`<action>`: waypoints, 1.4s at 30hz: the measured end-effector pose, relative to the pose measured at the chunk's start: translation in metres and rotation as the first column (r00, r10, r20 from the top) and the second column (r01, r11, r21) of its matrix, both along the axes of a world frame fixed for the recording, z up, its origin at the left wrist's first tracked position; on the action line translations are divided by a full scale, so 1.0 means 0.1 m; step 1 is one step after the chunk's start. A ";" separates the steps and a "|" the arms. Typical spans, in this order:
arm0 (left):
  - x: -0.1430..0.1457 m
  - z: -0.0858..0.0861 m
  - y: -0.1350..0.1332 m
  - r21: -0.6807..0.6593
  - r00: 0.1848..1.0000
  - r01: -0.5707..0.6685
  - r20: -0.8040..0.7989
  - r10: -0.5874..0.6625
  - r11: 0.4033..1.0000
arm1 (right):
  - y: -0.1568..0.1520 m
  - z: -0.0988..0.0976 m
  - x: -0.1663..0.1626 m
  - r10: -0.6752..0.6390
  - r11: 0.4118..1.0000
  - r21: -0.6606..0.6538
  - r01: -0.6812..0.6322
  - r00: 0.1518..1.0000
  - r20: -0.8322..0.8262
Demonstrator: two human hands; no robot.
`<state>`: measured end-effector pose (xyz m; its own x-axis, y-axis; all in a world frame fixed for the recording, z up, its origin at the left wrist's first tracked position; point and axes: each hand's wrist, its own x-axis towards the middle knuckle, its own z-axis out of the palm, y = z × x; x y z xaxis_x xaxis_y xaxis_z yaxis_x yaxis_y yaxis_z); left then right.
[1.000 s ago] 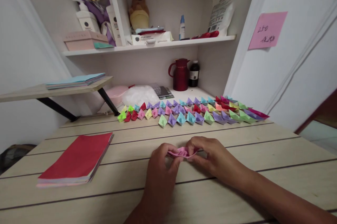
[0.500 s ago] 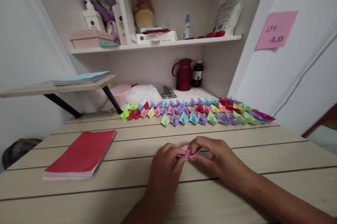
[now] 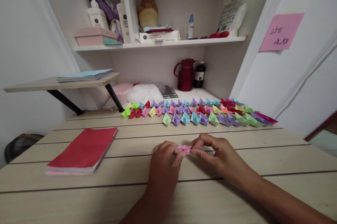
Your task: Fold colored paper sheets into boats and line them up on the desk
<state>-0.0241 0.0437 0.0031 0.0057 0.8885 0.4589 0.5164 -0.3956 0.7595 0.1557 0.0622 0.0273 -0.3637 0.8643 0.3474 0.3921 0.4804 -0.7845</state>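
Both of my hands pinch a small pink folded paper piece (image 3: 184,148) just above the wooden table (image 3: 237,196). My left hand (image 3: 164,168) grips its left end with thumb and fingertips. My right hand (image 3: 216,155) grips its right end. Behind them, rows of several finished paper boats (image 3: 195,113) in green, red, pink, purple, blue and yellow stand across the table. A stack of coloured paper sheets with a red sheet on top (image 3: 84,150) lies to my left.
A red jug (image 3: 186,74) and a dark bottle (image 3: 199,74) stand at the back under a shelf (image 3: 160,44) with bottles and boxes. A side shelf on the left (image 3: 60,83) carries a paper stack. A pink note (image 3: 281,32) sticks to the right wall.
The pink piece looks flatter and narrower between my fingers than before. The view has shifted slightly, so everything sits a little further right.
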 end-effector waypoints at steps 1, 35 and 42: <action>0.00 0.00 0.00 -0.004 1.000 -0.004 0.007 0.004 1.000 | 0.00 0.00 0.00 0.004 1.000 0.004 -0.004 1.000 -0.001; 0.03 0.06 -0.02 -0.118 0.999 -0.031 0.039 0.036 0.993 | -0.03 0.02 -0.01 0.064 0.992 0.107 -0.071 0.996 0.067; 0.02 0.09 -0.02 -0.044 0.997 -0.070 -0.025 0.069 0.997 | 0.08 -0.16 -0.06 0.071 0.955 -0.251 -0.159 0.943 -0.326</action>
